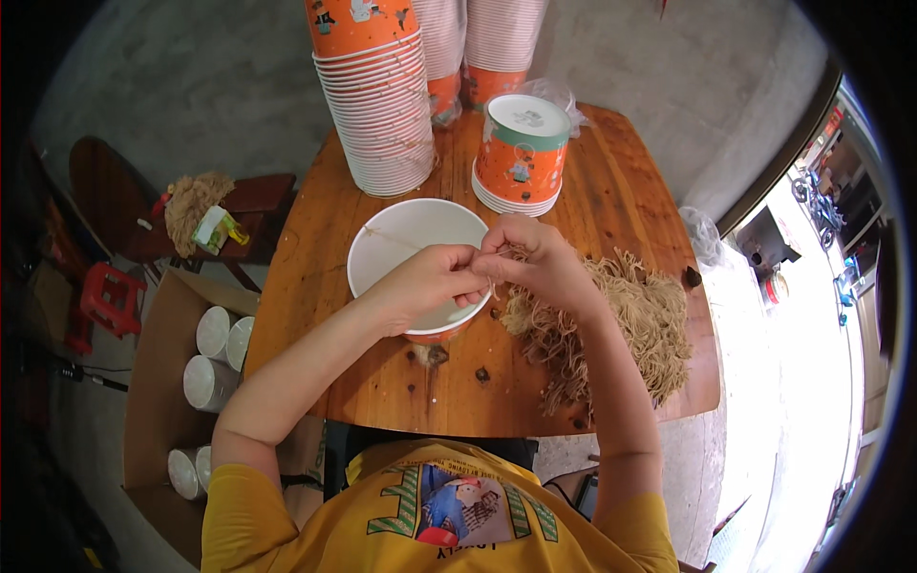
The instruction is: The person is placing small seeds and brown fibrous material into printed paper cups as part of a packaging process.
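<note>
My left hand is closed in a pinch over the right side of an open paper bucket, white inside with some orange outside. My right hand meets it fingertip to fingertip at the bucket's right rim, also pinched. A thin tan string runs from the bucket's left wall across the inside toward my left hand. A short pale end shows below the joined fingers; the fingers hide the rest. Right of the bucket, partly under my right forearm, lies a loose heap of tan strings.
A tall stack of nested orange buckets stands at the table's far left, with more stacks behind. A short upside-down stack stands farther right. A cardboard box holding several white-bottomed containers is left of the wooden table. A red stool stands beyond.
</note>
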### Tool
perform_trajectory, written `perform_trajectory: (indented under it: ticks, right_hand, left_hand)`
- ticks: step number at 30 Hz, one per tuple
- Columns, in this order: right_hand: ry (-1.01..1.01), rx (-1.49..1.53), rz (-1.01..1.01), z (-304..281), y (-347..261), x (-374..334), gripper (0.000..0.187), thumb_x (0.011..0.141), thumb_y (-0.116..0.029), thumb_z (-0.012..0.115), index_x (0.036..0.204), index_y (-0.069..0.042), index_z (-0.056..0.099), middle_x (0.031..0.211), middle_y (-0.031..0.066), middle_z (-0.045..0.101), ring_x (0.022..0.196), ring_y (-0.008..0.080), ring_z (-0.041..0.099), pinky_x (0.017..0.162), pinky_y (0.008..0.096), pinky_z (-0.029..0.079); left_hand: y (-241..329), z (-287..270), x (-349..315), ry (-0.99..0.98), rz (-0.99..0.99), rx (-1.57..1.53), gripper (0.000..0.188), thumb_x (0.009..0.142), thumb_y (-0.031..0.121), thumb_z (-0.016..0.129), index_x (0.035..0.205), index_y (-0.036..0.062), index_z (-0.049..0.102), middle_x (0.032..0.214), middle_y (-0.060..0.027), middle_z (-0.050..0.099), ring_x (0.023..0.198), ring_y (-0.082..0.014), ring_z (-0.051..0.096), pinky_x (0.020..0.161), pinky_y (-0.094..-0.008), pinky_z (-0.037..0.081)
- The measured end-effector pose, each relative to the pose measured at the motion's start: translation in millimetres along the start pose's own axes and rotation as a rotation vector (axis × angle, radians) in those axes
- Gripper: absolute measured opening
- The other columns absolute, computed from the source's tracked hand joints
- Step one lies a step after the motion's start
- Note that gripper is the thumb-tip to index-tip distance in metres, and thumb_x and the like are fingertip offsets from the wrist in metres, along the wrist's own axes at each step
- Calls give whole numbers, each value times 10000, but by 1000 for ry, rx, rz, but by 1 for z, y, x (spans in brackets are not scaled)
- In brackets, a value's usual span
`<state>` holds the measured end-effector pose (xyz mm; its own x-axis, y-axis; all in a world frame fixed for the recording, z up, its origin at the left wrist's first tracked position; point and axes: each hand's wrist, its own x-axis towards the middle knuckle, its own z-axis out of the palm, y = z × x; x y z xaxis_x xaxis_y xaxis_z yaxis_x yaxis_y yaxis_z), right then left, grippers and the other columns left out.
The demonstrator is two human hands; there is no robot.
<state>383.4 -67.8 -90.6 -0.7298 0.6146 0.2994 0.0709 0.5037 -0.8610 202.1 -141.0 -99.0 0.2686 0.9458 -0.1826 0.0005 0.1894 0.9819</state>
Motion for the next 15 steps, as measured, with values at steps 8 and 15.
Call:
perform_trajectory:
  ticks: [8,15]
  right_hand:
    - [174,51,14,7,22,-24,113,869,-55,698,915,-17,602,885,24,604,782,107,588,699,261,484]
    - [239,-314,-219,20,22,-46,158,781,-49,724,885,-34,606,944,56,604,945,216,557,844,343,443]
  left_hand:
    - [-6,-8,2,-85,-8,-106,149,942,124,604,1005,-9,626,845,0,575,737,-66,498,674,-208,419]
    - [-7,-10,4,-104,-46,-227,172,937,122,605,1033,-18,634,857,-11,596,745,-66,522,662,-197,423]
